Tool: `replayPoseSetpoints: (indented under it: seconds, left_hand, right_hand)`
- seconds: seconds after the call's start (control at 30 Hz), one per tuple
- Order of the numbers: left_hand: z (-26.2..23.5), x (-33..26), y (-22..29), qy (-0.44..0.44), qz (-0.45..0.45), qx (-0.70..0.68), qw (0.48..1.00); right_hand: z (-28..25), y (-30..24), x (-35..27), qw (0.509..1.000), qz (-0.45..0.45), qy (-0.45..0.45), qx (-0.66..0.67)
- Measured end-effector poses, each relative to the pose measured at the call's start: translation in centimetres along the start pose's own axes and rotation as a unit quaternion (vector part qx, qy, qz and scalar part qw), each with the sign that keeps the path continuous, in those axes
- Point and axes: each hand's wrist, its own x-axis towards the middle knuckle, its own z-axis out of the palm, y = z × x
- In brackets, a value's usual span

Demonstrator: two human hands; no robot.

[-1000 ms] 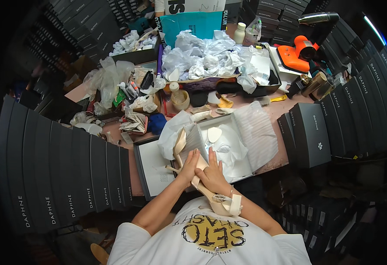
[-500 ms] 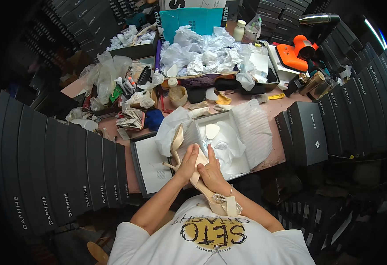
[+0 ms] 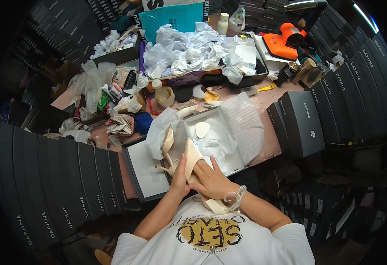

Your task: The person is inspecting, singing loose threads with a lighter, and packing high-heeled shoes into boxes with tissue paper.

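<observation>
Desk is a total mess tbh. Big heap of crumpled white tissue paper (image 3: 189, 51) fills a tray at the back, w/ a teal box (image 3: 171, 17) behind it and an orange tool (image 3: 286, 42) off to the back right. A roll of tape (image 3: 164, 96) and some blue cloth (image 3: 143, 122) sit mid-table, plus clear plastic bags (image 3: 89, 81) on the left. Rows of dark shoe boxes (image 3: 47, 176) wall in the left side, more stacked along the right (image 3: 330, 110), so not much free room around the work spot.

Right in front of the person is an open white shoe box (image 3: 215, 141) lined w/ tissue, its dark-rimmed lid (image 3: 147, 170) lying just left of it.

The beige high-heeled shoe (image 3: 189, 161) is held over the near edge of the box, betw both hands. Long axis runs roughly from the person's chest up and away to the left, sole side up; which end is the toe I can't tell. A second beige shoe (image 3: 167, 143) sits just beside it, leaning on the box's left wall.

Left hand (image 3: 179, 179) is curled around the shoe from the left, fingers closed on it. Right hand (image 3: 213, 183) lies flatter on top of it, fingers mostly extended, pressing it.
</observation>
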Motion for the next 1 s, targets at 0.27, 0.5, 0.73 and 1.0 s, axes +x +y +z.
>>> replayPoseSetpoints:
  seconds: [0.27,0.5,0.73,1.0]
  left_hand:
    - [-1.6,1.4,1.0,-0.045,0.042,0.081,0.995]
    - [-1.7,-2.2,-6.1,0.053,0.014,-0.110,0.992]
    - [-4.2,-0.4,-2.1,0.154,0.012,-0.119,0.981]
    - [-4.1,2.0,-2.1,0.115,-0.050,-0.138,0.982]
  right_hand:
    - [2.6,2.0,4.3,0.995,-0.049,0.078,0.049]
    - [2.5,3.7,2.7,0.993,-0.032,-0.032,0.105]
    - [-1.0,13.4,7.9,0.971,0.133,0.130,0.151]
    - [0.8,17.8,13.0,0.978,0.101,0.180,0.018]
